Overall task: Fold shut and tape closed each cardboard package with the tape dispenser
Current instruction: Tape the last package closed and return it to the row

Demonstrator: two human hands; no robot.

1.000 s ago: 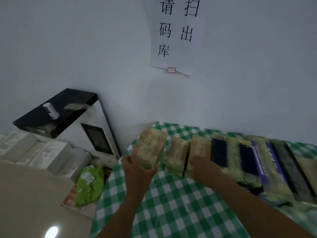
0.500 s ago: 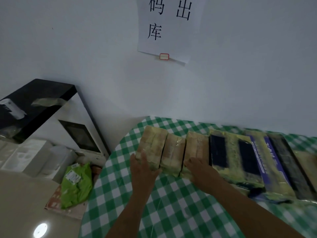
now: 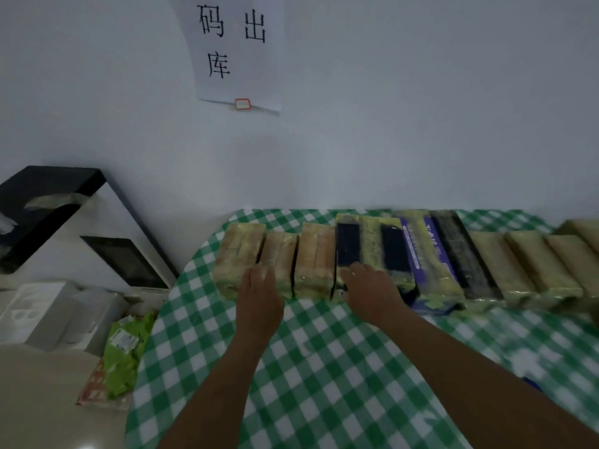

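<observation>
Several taped packages stand side by side in a row along the back of the green checked table [image 3: 324, 367]. At the row's left end are three tan packages: the leftmost [image 3: 238, 251], a second [image 3: 278, 257] and a third [image 3: 316, 257]. My left hand [image 3: 259, 296] rests with straight fingers on the near ends of the first two. My right hand [image 3: 369, 290] lies flat on the near end of a dark blue package [image 3: 369, 244]. No tape dispenser is in view.
Right of the blue one stand a purple-labelled package [image 3: 431, 254], a black one [image 3: 463, 254] and more tan ones [image 3: 525, 264]. A white appliance box [image 3: 107, 254] and a green bag [image 3: 126, 348] sit left of the table. A paper sign [image 3: 236, 50] hangs on the wall.
My left hand has set the leftmost tan package down against the row and now rests on it. My right hand has moved right onto the dark blue package. The view has shifted right.
</observation>
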